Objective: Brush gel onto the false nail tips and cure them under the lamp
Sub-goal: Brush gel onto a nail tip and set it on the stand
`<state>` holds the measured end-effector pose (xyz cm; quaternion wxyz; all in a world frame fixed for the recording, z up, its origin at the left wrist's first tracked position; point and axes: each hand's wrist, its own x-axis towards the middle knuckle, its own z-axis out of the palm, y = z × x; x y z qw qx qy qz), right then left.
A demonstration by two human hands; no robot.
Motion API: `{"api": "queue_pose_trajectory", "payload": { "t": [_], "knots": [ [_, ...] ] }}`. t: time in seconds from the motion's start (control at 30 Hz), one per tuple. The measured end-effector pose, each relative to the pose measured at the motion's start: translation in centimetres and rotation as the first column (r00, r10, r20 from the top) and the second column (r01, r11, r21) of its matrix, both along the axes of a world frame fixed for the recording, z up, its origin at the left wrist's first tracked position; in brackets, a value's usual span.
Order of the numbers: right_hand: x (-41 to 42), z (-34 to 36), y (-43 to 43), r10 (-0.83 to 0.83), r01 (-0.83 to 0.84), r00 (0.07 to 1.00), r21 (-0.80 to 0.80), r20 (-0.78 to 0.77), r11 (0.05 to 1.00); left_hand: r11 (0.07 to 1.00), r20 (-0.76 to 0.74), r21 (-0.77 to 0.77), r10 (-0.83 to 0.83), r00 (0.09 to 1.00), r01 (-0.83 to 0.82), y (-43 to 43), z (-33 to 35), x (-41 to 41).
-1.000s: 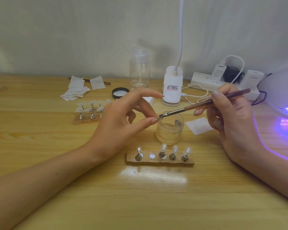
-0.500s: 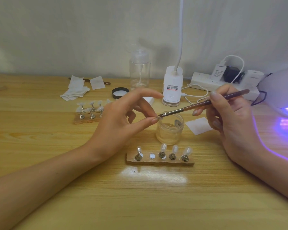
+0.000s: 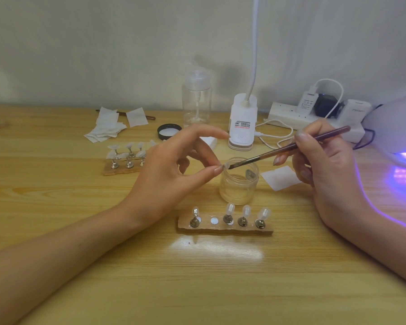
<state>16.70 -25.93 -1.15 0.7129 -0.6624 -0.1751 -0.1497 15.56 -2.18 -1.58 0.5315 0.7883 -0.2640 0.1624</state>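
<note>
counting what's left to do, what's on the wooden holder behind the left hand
Several nail tips on metal stands. The left hand covers the right end of the holder, so the count is hidden.

Two arms, as I see them on my remote feed. The left forearm shows uncovered from the frame edge to the wrist, with nothing worn on it. The right forearm is likewise uncovered along its whole visible length. A thin violet rim of light runs along the outer edge of the right forearm and wrist. The left grip and the right grip are both ungloved. The fingernails have rounded ends reaching just past the fingertips and look plain and unpatterned at this resolution.
</note>
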Motion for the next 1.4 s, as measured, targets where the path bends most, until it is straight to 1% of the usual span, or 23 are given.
{"api": "queue_pose_trajectory", "payload": {
  "t": [0.07,0.17,0.27,0.47,0.57,0.63,0.73,0.9,1.03,1.1,1.23,1.4],
  "knots": [
    [0.04,0.06,0.0,-0.008,0.008,1.0,0.032,0.001,0.999,1.0,-0.003,-0.003,0.0,1.0,0.0,-0.03,0.01,-0.01],
    [-0.03,0.12,0.09,0.036,-0.038,0.999,0.063,0.037,0.997,1.0,0.003,0.004,0.006,1.0,-0.006,-0.06,-0.03,0.05],
    [-0.13,0.06,0.21,0.063,-0.065,0.997,0.037,0.038,0.997,1.0,0.014,0.009,0.008,1.0,-0.008,-0.08,-0.07,0.05],
    [-0.1,0.01,0.19,0.007,-0.007,1.0,-0.001,0.004,1.0,1.0,0.022,0.01,0.006,1.0,-0.007,-0.2,-0.02,0.01],
    [-0.19,0.1,0.16,0.008,-0.009,1.0,0.051,0.029,0.999,1.0,0.018,0.008,0.002,1.0,-0.002,-0.18,0.0,0.03],
    [-0.28,0.2,0.25,0.037,-0.04,0.998,0.07,0.048,0.997,1.0,0.01,0.005,0.003,1.0,-0.003,-0.19,-0.03,0.05],
    [-0.3,0.16,0.4,0.069,-0.071,0.997,0.043,0.041,0.997,1.0,0.001,0.0,0.004,1.0,-0.004,-0.2,-0.11,0.08],
    [-0.17,-0.01,0.26,0.016,-0.016,1.0,0.003,0.002,1.0,1.0,-0.005,-0.01,0.002,1.0,-0.002,-0.23,-0.11,0.06],
    [-0.19,0.14,0.22,0.009,-0.012,0.999,0.064,0.038,0.998,1.0,-0.01,-0.008,-0.001,1.0,0.001,-0.21,-0.19,0.1],
    [-0.26,0.28,0.28,0.031,-0.036,0.998,0.085,0.062,0.996,1.0,-0.012,-0.01,-0.004,1.0,0.004,-0.21,-0.2,0.09],
    [-0.33,0.18,0.44,0.072,-0.075,0.995,0.04,0.065,0.996,1.0,-0.019,-0.014,-0.005,1.0,0.005,-0.2,-0.21,0.12],
    [-0.26,0.03,0.25,0.053,-0.055,0.997,0.023,0.049,0.998,1.0,-0.017,-0.011,-0.007,1.0,0.007,-0.12,-0.29,0.17]
  ]
}}
